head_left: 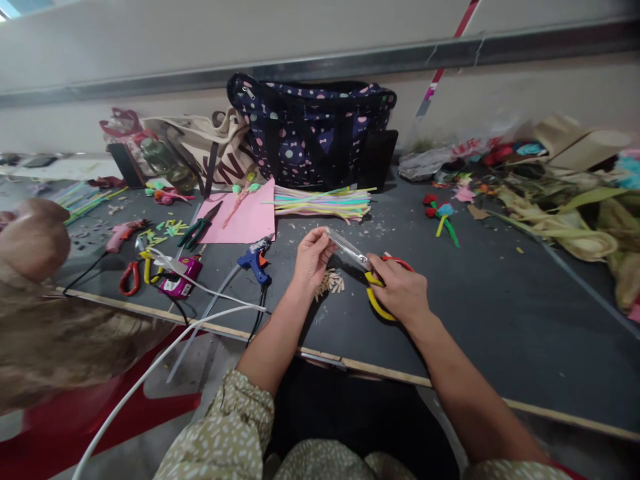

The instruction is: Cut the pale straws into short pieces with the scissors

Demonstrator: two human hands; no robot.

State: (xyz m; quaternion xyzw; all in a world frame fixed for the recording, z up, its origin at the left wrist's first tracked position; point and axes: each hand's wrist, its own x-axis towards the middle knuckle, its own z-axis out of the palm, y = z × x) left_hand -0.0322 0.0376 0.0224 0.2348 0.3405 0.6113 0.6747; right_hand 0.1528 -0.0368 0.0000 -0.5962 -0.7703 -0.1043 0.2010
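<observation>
My right hand (403, 290) is closed round a pair of scissors (347, 249) with red and yellow handles. Their shiny blades point up and left, and the tip meets the fingers of my left hand (314, 257). That hand is closed in a pinch; whatever its fingertips hold is too small to make out. Just below the blades, between my hands, lies a small pile of short beige pieces (331, 284) on the dark table (480, 313). To the left of my left hand rests a blue glue gun (255, 262) with an orange trigger.
Bundled pastel stems (323, 203) lie beyond my hands, beside a pink sheet (240, 223). Farther back stands a dotted navy bag (310, 133). Green-handled pliers (199, 227) and a purple box (183, 277) lie left, near another person's arm (35, 240). Dried husks (565, 220) lie right.
</observation>
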